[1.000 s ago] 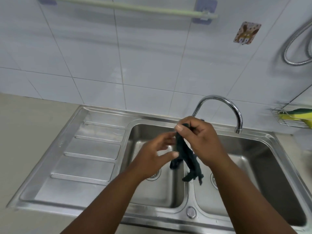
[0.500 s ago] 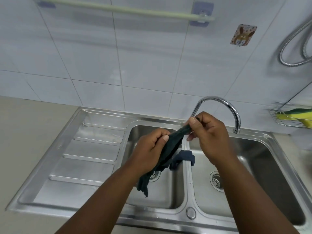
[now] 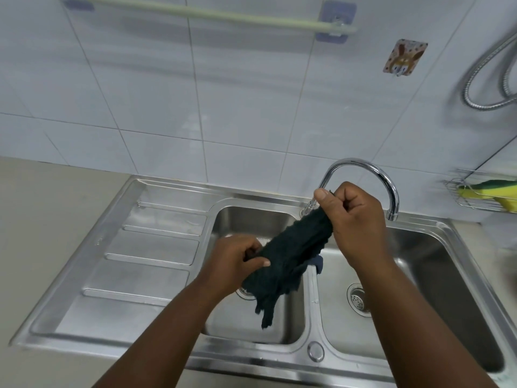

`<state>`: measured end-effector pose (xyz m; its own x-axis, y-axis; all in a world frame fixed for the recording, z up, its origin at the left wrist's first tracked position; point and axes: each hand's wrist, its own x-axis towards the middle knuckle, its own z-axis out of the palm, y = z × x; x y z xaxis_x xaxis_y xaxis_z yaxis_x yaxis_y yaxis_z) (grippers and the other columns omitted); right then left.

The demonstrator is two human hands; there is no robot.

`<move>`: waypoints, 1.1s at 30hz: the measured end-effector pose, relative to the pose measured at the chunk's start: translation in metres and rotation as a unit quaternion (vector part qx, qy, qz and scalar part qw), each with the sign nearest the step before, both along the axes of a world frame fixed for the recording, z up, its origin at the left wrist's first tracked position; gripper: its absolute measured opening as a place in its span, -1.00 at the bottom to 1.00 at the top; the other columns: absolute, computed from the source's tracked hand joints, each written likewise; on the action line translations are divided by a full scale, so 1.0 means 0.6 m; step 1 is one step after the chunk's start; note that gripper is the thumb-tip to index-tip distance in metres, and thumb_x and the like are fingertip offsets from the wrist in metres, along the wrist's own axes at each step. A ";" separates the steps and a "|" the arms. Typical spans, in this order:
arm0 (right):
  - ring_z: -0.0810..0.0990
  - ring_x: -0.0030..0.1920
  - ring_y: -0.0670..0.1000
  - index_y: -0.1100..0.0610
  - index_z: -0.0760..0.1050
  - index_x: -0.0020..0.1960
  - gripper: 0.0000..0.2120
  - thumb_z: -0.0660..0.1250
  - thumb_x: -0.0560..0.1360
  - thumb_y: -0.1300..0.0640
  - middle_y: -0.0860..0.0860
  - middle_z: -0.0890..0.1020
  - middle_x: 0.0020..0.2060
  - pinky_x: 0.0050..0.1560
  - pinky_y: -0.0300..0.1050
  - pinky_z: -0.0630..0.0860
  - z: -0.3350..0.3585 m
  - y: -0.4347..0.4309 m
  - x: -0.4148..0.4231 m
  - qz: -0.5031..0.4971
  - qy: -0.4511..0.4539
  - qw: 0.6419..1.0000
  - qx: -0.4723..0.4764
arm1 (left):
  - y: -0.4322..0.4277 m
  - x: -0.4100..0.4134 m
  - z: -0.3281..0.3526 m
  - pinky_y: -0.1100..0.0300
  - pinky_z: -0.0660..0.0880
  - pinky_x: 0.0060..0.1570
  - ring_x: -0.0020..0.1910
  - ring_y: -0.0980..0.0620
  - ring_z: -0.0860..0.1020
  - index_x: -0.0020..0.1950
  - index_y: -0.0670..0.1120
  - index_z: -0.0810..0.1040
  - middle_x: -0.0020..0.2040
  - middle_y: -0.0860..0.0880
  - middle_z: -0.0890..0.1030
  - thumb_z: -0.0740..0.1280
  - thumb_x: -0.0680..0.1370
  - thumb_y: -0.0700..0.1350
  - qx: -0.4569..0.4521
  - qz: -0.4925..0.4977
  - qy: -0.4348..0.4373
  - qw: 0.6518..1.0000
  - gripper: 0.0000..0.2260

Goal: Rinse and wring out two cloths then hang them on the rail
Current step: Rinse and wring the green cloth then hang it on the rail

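From the head camera, both bare hands hold one dark cloth [image 3: 291,253] above a stainless double sink [image 3: 156,247]. The right hand [image 3: 354,219] is clenched around the cloth's upper end, thumb pressed on top, knuckles toward the camera. The left hand [image 3: 235,261] is closed around the cloth lower down, its fingers wrapped over the fabric and its thumb lying along it.

Between the two grips the cloth runs as a thick bunched roll, slanting from the right fist down to the left fist. Below the left grip the loose end hangs over the left basin, its ragged tip dangling just above the left drain [image 3: 246,291], which it partly hides. A small blue-grey flap of fabric [image 3: 318,263] shows just under the roll, beside the right wrist and over the divider between the basins; whether it belongs to the same cloth cannot be told.

Just behind the right grip the curved chrome faucet [image 3: 363,170] arches over it, its spout ending to the right of that fist above the right basin. No water stream is visible. The right drain [image 3: 358,299] lies below the right forearm. To the left of the left grip is the ribbed drainboard [image 3: 151,247].

High above both grips, on the tiled wall, a pale green rail [image 3: 212,15] runs across, bare of cloth. Up and right of the right fist hang a small patterned wall hook [image 3: 404,59] and a metal hose [image 3: 481,74]; a wire rack with a yellow-green sponge [image 3: 489,191] sits at the far right.
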<state>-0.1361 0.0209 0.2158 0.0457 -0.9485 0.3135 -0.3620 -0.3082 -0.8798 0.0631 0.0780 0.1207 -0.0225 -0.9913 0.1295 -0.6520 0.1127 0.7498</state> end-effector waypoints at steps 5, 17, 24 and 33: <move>0.39 -0.42 -0.02 0.09 0.45 -0.15 -0.68 0.51 0.35 -0.07 0.03 0.47 -0.41 -0.37 -0.27 0.37 -0.022 -0.020 -0.018 0.060 0.026 0.990 0.126 | -0.010 0.034 0.001 0.04 0.59 -0.21 -0.26 0.11 0.57 -0.17 0.07 0.49 -0.26 0.10 0.59 0.33 0.54 -0.01 0.031 0.045 -0.008 0.998 -0.90; 0.62 -0.17 -0.14 -0.04 0.67 -0.09 -0.87 0.50 0.39 0.16 -0.12 0.68 -0.20 -0.16 -0.26 0.52 -0.022 -0.048 -0.096 0.264 0.388 0.870 0.150 | -0.010 0.133 0.012 0.23 0.48 0.06 0.02 0.00 0.55 0.12 -0.01 0.61 0.09 -0.03 0.60 0.30 0.57 -0.18 0.076 -0.038 -0.247 0.965 -0.82; 0.62 -0.12 0.09 0.10 0.70 -0.02 -0.88 0.42 0.48 0.20 0.10 0.67 -0.15 -0.04 -0.14 0.47 -0.024 -0.076 -0.083 0.091 0.398 0.912 -0.040 | -0.039 0.161 0.072 0.06 0.59 -0.09 -0.09 -0.06 0.60 0.04 0.02 0.63 -0.03 -0.06 0.64 0.26 0.58 -0.22 0.004 0.057 -0.191 0.980 -0.80; 0.61 -0.31 -0.07 -0.08 0.65 -0.15 -0.77 0.39 0.48 0.26 -0.11 0.68 -0.26 -0.35 -0.45 0.40 -0.030 -0.033 -0.077 0.139 0.394 0.907 0.046 | -0.015 0.143 0.058 0.45 0.41 -0.02 -0.10 0.00 0.62 0.03 -0.09 0.66 -0.08 -0.03 0.67 0.37 0.53 -0.25 -0.096 0.060 -0.140 0.984 -0.86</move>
<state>-0.1825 0.0014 0.1976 0.4631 -0.8863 -0.0003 -0.8094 -0.4228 -0.4077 0.1488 0.0688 0.1556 0.0312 -0.9468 0.3204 -0.8475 0.1448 0.5106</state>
